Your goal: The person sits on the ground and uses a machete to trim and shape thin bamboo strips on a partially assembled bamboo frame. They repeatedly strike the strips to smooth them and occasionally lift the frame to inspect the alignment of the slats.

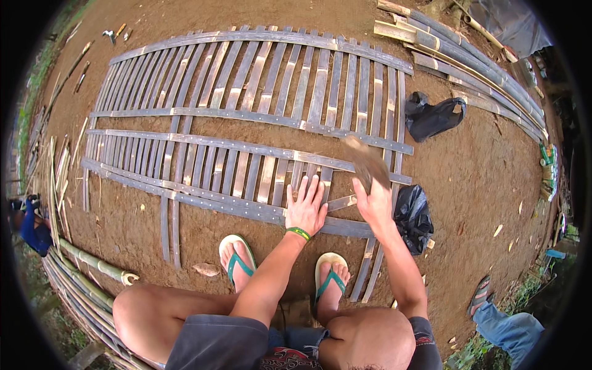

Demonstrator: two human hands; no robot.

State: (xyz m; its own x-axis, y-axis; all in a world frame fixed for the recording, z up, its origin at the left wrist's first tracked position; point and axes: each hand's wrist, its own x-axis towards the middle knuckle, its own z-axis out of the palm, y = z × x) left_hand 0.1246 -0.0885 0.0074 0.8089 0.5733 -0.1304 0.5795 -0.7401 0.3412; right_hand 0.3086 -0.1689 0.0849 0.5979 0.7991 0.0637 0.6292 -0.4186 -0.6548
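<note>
A slatted bamboo frame (pixel 271 120) lies on the ground in front of me, its narrow upright slats crossed by several long rails. My left hand (pixel 305 206) rests with fingers spread over the slats by the lower rail (pixel 246 206). To its right, my right hand (pixel 374 206) is closed around a brown, wooden-looking tool (pixel 369 161). Motion smears that tool, so its exact kind is unclear. Between the two hands a short bamboo strip (pixel 342 202) lies at a slant. Rows of small pale dots run along the rails.
Black plastic bags (pixel 435 117) (pixel 414 213) lie right of the frame. Bamboo poles (pixel 462 52) are piled at the far right, with more poles (pixel 77 280) at the lower left. Small tools (pixel 117 32) lie at the far left. Another person's leg (pixel 502 327) shows at the lower right.
</note>
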